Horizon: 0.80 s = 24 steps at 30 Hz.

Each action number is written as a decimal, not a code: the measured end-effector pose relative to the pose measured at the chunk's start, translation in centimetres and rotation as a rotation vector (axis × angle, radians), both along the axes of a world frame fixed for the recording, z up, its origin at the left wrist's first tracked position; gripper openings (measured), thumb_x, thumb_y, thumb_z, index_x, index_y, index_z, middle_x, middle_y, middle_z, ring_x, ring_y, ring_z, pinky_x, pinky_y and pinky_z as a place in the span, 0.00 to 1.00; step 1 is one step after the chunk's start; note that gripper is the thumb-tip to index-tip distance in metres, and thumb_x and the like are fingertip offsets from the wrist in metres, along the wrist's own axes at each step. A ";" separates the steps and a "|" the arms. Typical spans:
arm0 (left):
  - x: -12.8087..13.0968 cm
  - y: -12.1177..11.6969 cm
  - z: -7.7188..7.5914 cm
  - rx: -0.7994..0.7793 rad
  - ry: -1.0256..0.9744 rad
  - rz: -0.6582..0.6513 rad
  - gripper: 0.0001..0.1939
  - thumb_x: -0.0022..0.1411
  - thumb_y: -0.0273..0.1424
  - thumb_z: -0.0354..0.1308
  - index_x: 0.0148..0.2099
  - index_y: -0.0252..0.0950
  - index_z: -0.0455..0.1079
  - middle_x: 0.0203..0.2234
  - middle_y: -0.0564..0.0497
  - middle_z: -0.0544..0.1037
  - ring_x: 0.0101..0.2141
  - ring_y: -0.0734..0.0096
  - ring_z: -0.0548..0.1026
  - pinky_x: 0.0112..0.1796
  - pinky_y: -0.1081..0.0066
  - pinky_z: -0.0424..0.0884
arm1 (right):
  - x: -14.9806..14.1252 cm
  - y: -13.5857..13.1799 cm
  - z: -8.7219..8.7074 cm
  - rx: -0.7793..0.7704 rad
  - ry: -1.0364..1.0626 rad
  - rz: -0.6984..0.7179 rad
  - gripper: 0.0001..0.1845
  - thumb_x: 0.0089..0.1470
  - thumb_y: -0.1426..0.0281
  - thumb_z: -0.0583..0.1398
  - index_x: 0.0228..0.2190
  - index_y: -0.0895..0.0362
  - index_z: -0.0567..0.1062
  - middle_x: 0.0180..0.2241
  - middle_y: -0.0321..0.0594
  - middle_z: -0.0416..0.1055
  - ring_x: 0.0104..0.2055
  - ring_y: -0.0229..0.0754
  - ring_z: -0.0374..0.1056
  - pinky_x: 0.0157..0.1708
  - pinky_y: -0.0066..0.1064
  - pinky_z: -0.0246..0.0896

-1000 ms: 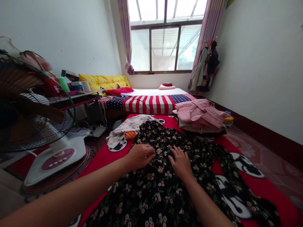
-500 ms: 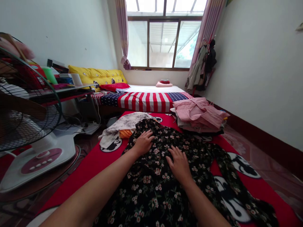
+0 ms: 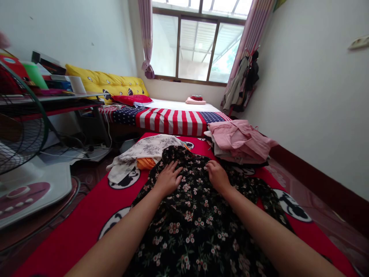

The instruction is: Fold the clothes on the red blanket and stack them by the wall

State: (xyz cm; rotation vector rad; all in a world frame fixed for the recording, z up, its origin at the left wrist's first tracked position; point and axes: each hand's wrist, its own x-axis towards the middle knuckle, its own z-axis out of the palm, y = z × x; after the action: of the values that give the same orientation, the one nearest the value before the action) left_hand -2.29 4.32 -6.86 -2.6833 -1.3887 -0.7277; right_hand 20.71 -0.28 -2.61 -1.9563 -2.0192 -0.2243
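Note:
A black floral long-sleeved dress [image 3: 187, 227] lies spread out in front of me, its neck end pointing away and its lower part running out of the bottom of the view. My left hand [image 3: 169, 179] rests on its upper left part, palm down with fingers spread. On the upper right part, my right hand [image 3: 218, 176] has its fingers curled together, pinching the cloth. Beneath the dress is a red blanket [image 3: 83, 219] with black-and-white round prints. One sleeve stretches to the right, partly hidden by my right forearm.
Beyond the dress, a white patterned garment [image 3: 144, 148] and orange cloth [image 3: 146, 163] lie at left. A stack of folded clothes [image 3: 242, 140] with pink on top sits at right. A fan [image 3: 31, 192] stands at left, near a desk [image 3: 57, 100]. A bed [image 3: 170, 120] is under the window.
My right hand has gone from lying flat to fingers curled on the cloth, slightly farther up. My left hand stays flat on the dress. The view has shifted a little.

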 end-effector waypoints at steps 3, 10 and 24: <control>-0.1 0.0 0.0 0.010 -0.037 -0.015 0.20 0.63 0.34 0.52 0.57 0.40 0.69 0.62 0.45 0.62 0.62 0.54 0.59 0.60 0.53 0.55 | 0.6 3.0 -0.5 -0.035 0.030 -0.099 0.22 0.57 0.79 0.52 0.53 0.62 0.67 0.55 0.52 0.64 0.51 0.45 0.66 0.46 0.30 0.59; -0.3 -0.5 0.6 0.067 -0.091 -0.032 0.14 0.64 0.31 0.50 0.43 0.38 0.77 0.43 0.44 0.75 0.47 0.59 0.70 0.50 0.61 0.68 | 1.1 5.5 0.5 -0.153 0.132 -0.292 0.25 0.45 0.64 0.66 0.46 0.59 0.73 0.41 0.49 0.75 0.40 0.50 0.72 0.33 0.32 0.62; -0.2 -2.0 2.1 0.225 -0.180 0.148 0.13 0.62 0.28 0.50 0.48 0.36 0.69 0.52 0.41 0.68 0.55 0.54 0.64 0.55 0.57 0.59 | 0.5 -7.3 -1.7 0.047 0.015 0.450 0.12 0.54 0.75 0.52 0.38 0.56 0.72 0.39 0.40 0.73 0.38 0.41 0.68 0.40 0.29 0.57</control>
State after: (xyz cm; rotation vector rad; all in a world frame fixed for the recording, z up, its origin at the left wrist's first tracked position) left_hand -2.54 2.30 -4.76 -2.3668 -1.4259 -1.0612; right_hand 21.22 -7.56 -4.35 -1.4203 -2.3509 -0.1464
